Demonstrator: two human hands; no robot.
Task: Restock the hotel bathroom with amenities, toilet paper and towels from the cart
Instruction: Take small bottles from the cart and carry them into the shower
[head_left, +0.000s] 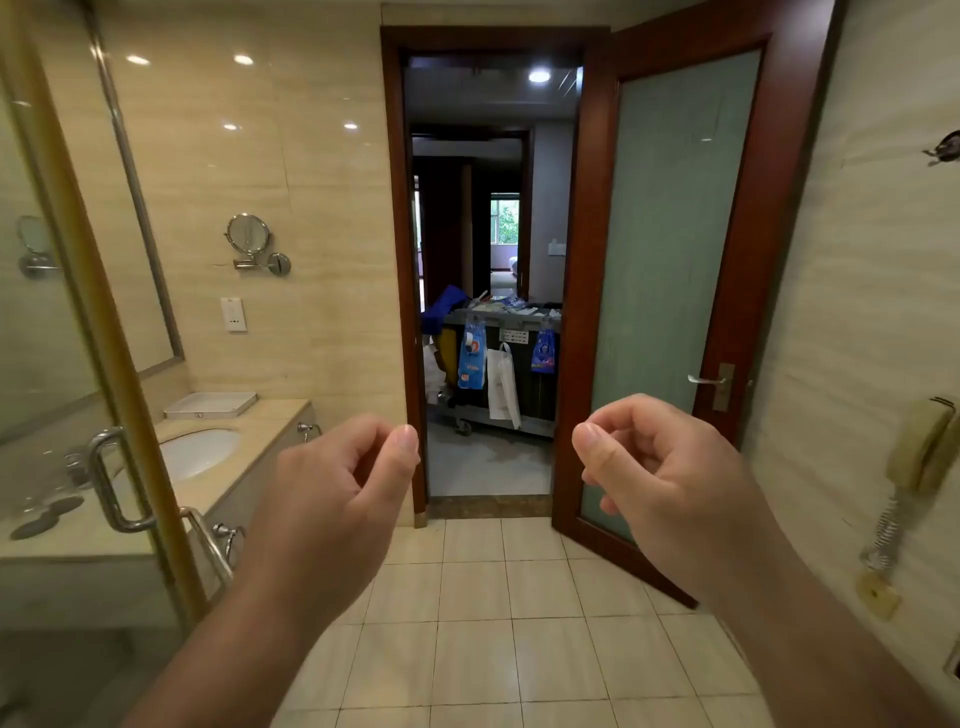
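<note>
Curling your fingers in on nothing, you are holding your left hand (332, 483) and right hand (670, 478) up, apart, over the tiled floor (483, 623). The cart (501, 325) is standing well beyond them, outside the open door (670, 234), with bags hanging from it.

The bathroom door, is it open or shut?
Open. The door is swung inward toward the right wall, and you can see straight out to the cart parked outside.
</note>
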